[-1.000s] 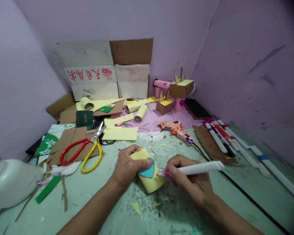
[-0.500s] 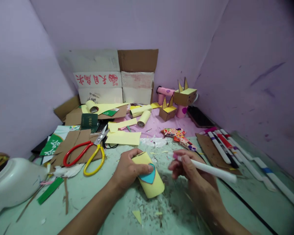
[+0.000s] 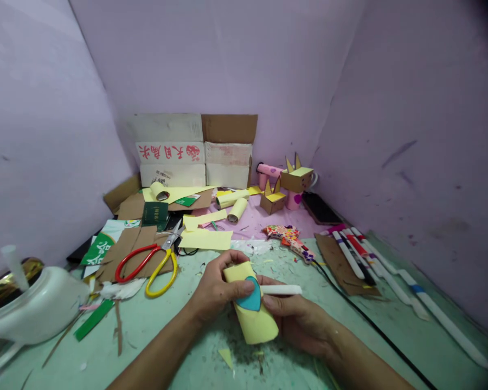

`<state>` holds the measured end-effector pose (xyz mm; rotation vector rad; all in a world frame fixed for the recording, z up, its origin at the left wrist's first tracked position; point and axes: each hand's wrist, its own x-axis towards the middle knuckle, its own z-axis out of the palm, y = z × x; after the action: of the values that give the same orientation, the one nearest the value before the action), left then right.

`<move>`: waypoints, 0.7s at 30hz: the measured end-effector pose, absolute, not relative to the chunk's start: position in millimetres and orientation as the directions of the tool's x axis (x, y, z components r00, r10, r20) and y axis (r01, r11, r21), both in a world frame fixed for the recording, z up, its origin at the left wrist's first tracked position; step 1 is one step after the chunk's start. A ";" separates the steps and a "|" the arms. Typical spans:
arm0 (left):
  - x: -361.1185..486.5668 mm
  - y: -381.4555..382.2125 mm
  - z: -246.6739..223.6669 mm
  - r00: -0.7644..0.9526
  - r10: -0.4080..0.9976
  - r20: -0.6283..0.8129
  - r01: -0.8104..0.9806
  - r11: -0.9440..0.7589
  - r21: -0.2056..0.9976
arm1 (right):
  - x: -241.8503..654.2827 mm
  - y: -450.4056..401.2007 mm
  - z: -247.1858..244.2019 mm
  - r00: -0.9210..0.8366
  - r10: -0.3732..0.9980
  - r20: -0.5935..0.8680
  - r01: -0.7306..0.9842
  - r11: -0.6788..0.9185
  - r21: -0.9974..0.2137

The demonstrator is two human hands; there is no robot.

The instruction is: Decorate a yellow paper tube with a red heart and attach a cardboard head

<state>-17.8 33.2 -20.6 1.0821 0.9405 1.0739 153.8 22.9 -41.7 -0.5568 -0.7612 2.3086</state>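
My left hand (image 3: 219, 284) grips a yellow paper-covered tube (image 3: 257, 326) from its left and upper side, the thumb pressing on a blue heart-shaped piece (image 3: 250, 297) on its front. My right hand (image 3: 299, 317) is at the tube's right side with a white marker (image 3: 287, 290) held between its fingers; the marker points left toward the blue piece, and its tip is hidden. Some right fingers are behind the tube. A small yellow paper triangle (image 3: 225, 357) lies on the table below the tube.
Scissors (image 3: 162, 260) lie on cardboard at left, beside a white pot (image 3: 44, 309). Yellow strips and rolls lie behind my hands. A patterned glue gun (image 3: 290, 241) with a black cord, markers (image 3: 350, 252) and a phone (image 3: 321, 207) are at right.
My right hand has moved left with the marker and now touches the tube. The whole scene sits lower in the picture as the camera has tilted up.
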 end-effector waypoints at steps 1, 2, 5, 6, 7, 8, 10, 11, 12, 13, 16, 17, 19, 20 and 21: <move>-17.4 33.2 -21.3 0.223 0.973 -0.062 -0.228 0.114 0.967 | 153.9 23.6 -41.5 -0.717 0.676 -0.171 -0.444 -0.632 -0.636; -17.2 33.3 -21.3 0.211 0.976 -0.052 -0.256 0.107 0.961 | 154.1 24.2 -41.3 -0.719 0.676 -0.159 -0.453 -0.629 -0.632; -19.1 35.6 -16.9 0.097 0.995 -0.013 -0.305 0.042 0.951 | 154.6 25.7 -40.3 -0.663 0.732 -0.158 -0.500 -0.590 -0.634; -20.5 37.1 -14.9 0.036 0.999 -0.002 -0.307 0.013 0.952 | 154.7 26.3 -39.7 -0.634 0.755 -0.167 -0.516 -0.574 -0.637; -22.3 38.9 -13.4 -0.032 0.999 0.004 -0.293 -0.013 0.956 | 154.8 27.1 -39.1 -0.602 0.778 -0.178 -0.531 -0.557 -0.638; -24.2 41.0 -12.5 -0.102 0.995 0.005 -0.267 -0.033 0.963 | 154.9 27.9 -38.6 -0.565 0.803 -0.188 -0.551 -0.537 -0.638; -27.8 45.8 -13.8 -0.223 0.975 0.002 -0.193 -0.046 0.980 | 155.1 30.1 -38.1 -0.471 0.860 -0.199 -0.604 -0.478 -0.637; -29.3 48.2 -15.8 -0.270 0.963 0.000 -0.151 -0.042 0.988 | 155.2 31.4 -38.1 -0.417 0.885 -0.205 -0.633 -0.445 -0.634; -30.4 50.5 -18.4 -0.308 0.951 -0.003 -0.118 -0.036 0.992 | 155.2 32.7 -38.3 -0.370 0.904 -0.212 -0.656 -0.416 -0.630; -31.2 52.5 -21.3 -0.338 0.941 -0.006 -0.095 -0.028 0.995 | 155.3 33.8 -38.6 -0.338 0.916 -0.217 -0.671 -0.397 -0.626; -31.5 54.4 -28.0 -0.373 0.928 0.001 -0.048 -0.020 0.999 | 155.3 35.8 -39.0 -0.324 0.924 -0.204 -0.679 -0.377 -0.630; -30.7 53.1 -29.0 -0.365 0.931 0.011 -0.035 -0.026 0.999 | 155.1 35.8 -38.6 -0.328 0.926 -0.188 -0.677 -0.369 -0.636; -27.3 47.4 -29.3 -0.295 0.954 0.053 0.019 -0.050 0.999 | 154.4 34.9 -37.4 -0.328 0.931 -0.158 -0.678 -0.349 -0.647; -24.5 43.2 -28.8 -0.236 0.969 0.076 0.064 -0.063 0.996 | 153.9 34.1 -36.6 -0.326 0.934 -0.144 -0.678 -0.337 -0.653; -21.0 38.3 -28.1 -0.167 0.982 0.094 0.121 -0.074 0.990 | 153.3 33.2 -36.0 -0.325 0.937 -0.128 -0.677 -0.325 -0.660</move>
<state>-21.0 38.3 -28.1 1.2709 1.3824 1.3445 153.3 33.2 -36.0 -0.6105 -0.6102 1.8512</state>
